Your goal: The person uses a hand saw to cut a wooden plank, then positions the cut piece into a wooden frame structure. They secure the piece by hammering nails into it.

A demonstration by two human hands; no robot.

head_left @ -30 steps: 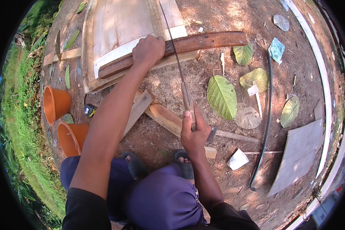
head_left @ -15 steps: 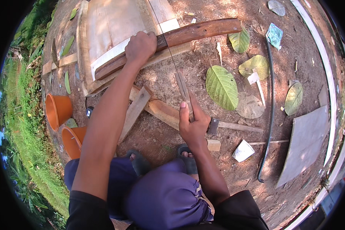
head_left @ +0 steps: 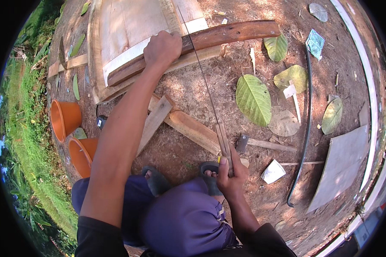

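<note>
My right hand (head_left: 233, 173) is closed round the wooden handle (head_left: 221, 139) of a handsaw, its thumb lying along the grip. The saw's thin blade, seen edge-on, runs up and away across a curved reddish-brown wooden beam (head_left: 238, 31). Left of the blade, my left hand (head_left: 163, 48) is clenched on top of that beam and presses it down; the fingertips are hidden. The beam rests along the near end of a pale framed wooden panel (head_left: 131, 25), and its right end sticks out past the panel.
Wood offcuts (head_left: 195, 129) and a hatchet (head_left: 270, 145) lie before my feet. Two orange buckets (head_left: 73, 118) stand at the left, near a grassy strip. On the right are large leaves (head_left: 253, 100), a long dark bar (head_left: 306, 128) and a grey board (head_left: 341, 167).
My right hand has drawn the saw back toward me and slightly right, so the handle sits lower. My left hand keeps its hold on the beam.
</note>
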